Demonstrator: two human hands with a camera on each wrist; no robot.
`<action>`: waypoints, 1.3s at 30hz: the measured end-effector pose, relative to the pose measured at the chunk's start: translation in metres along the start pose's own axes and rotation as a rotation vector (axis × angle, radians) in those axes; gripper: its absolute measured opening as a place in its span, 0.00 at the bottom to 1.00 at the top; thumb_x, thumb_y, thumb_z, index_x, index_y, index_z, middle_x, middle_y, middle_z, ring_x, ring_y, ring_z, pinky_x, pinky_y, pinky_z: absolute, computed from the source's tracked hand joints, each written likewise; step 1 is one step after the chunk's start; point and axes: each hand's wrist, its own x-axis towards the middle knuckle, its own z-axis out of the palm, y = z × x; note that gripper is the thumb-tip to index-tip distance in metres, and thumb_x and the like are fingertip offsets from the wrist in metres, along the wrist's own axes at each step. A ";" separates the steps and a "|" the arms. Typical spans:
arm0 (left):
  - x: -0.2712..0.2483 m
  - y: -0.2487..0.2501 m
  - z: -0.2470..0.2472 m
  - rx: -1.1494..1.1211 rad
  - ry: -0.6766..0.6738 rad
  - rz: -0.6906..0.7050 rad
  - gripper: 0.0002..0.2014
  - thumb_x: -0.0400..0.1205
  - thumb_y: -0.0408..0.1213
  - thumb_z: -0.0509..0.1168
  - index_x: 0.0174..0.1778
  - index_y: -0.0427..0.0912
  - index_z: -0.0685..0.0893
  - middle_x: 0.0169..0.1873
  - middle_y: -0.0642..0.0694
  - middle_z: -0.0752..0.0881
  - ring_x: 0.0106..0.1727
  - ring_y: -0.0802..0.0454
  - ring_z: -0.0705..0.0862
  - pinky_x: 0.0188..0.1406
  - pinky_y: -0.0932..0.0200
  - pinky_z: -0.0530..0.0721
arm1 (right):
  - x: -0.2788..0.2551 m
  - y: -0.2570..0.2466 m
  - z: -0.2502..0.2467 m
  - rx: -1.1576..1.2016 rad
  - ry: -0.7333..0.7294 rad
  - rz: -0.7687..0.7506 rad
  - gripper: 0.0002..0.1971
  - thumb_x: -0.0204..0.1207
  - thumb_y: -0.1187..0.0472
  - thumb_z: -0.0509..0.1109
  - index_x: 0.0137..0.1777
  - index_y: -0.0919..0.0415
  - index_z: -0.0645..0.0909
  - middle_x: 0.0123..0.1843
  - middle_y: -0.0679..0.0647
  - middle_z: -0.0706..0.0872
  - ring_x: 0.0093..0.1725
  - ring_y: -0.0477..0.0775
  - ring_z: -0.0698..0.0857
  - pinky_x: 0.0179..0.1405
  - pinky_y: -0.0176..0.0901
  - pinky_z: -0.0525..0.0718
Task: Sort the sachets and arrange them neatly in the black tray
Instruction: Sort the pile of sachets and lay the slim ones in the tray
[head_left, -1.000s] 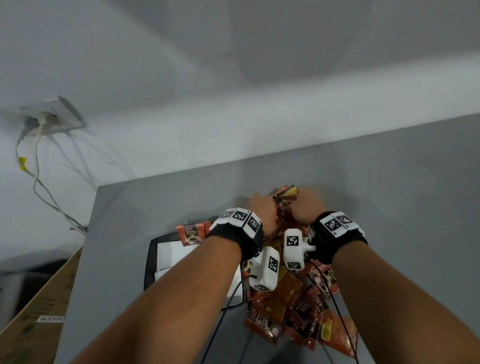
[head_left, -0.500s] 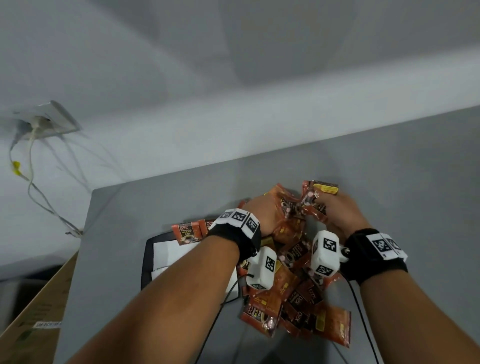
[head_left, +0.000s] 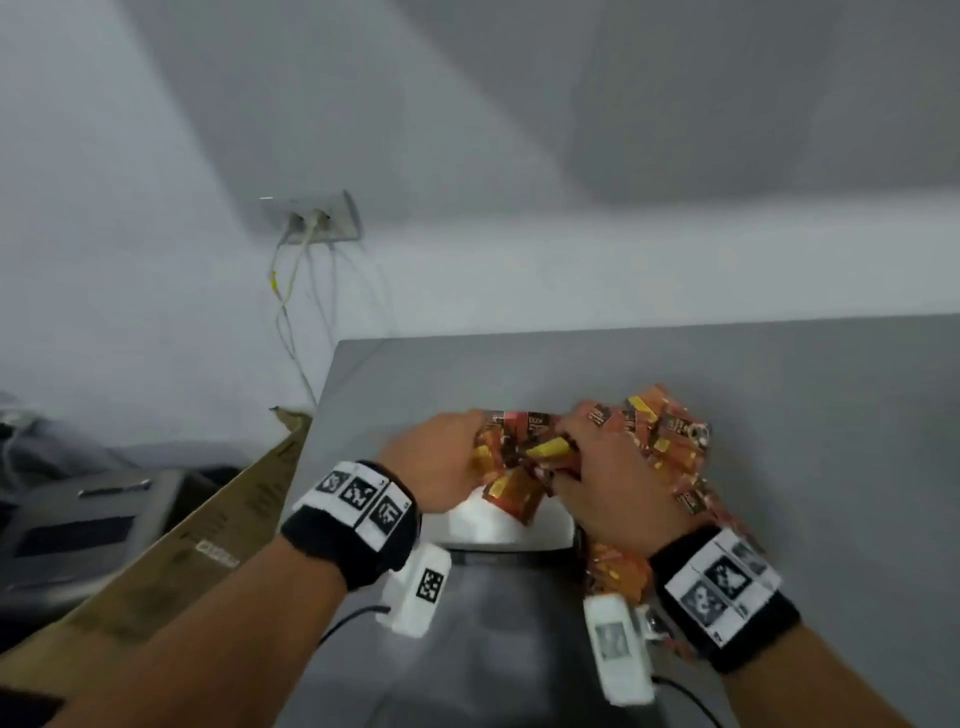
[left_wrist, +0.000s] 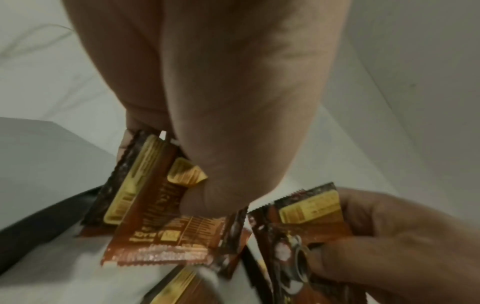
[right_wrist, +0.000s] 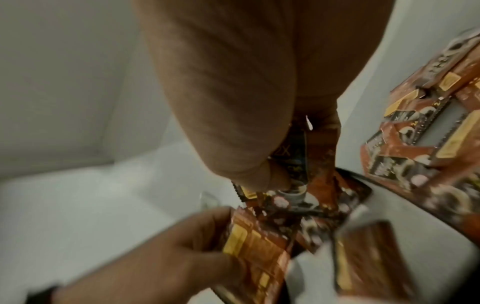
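1. In the head view both hands work at mid-frame over the grey bench (head_left: 779, 415). The left hand (head_left: 441, 462) has its fingers curled round a small bundle of orange-brown sachets (head_left: 524, 457); the left wrist view shows thumb and fingers pinching several at their top edge.
2. The right hand (head_left: 618, 483) is clamped on more of the same bundle, just beside the left hand, knuckles nearly touching. In the right wrist view its fingers (right_wrist: 265, 176) nip one sachet by the upper end.
3. A loose heap of sachets (head_left: 670, 431) lies on the bench at the right of the hands and trails toward the lower right of the frame, unsorted.
4. The black tray (head_left: 519, 558) sits below the hands with a white liner (head_left: 493, 525) in it; the held bundle hangs over its far end.
5. Handling, as a judgement: the sachets look light, thin and floppy, with a slick foil skin and crimped serrated ends. They likely slide over each other in a stack, so pinching flat faces near a crimped end, with edges squared up, should hold best.
6. Squeezing hard could crease or burst a seam.
7. Most of the sorting seems not yet done.
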 end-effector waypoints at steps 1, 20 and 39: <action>-0.005 -0.006 0.013 0.033 0.016 -0.015 0.16 0.80 0.52 0.68 0.59 0.52 0.74 0.52 0.50 0.85 0.52 0.45 0.86 0.47 0.51 0.84 | -0.001 -0.003 0.015 -0.069 -0.051 -0.004 0.11 0.77 0.59 0.70 0.58 0.49 0.76 0.52 0.49 0.86 0.52 0.51 0.85 0.51 0.50 0.85; -0.018 -0.026 0.040 0.014 -0.023 0.020 0.13 0.80 0.44 0.66 0.60 0.53 0.77 0.58 0.51 0.81 0.50 0.52 0.78 0.46 0.59 0.76 | -0.010 0.000 0.063 -0.253 -0.104 0.011 0.22 0.80 0.55 0.70 0.74 0.47 0.73 0.68 0.47 0.80 0.69 0.51 0.76 0.70 0.41 0.74; -0.012 -0.031 0.030 -0.165 -0.101 0.118 0.17 0.73 0.60 0.68 0.56 0.61 0.80 0.52 0.62 0.82 0.54 0.61 0.82 0.56 0.56 0.85 | -0.020 0.014 0.038 0.082 -0.131 0.130 0.26 0.66 0.34 0.77 0.63 0.40 0.81 0.59 0.38 0.82 0.59 0.38 0.79 0.56 0.39 0.79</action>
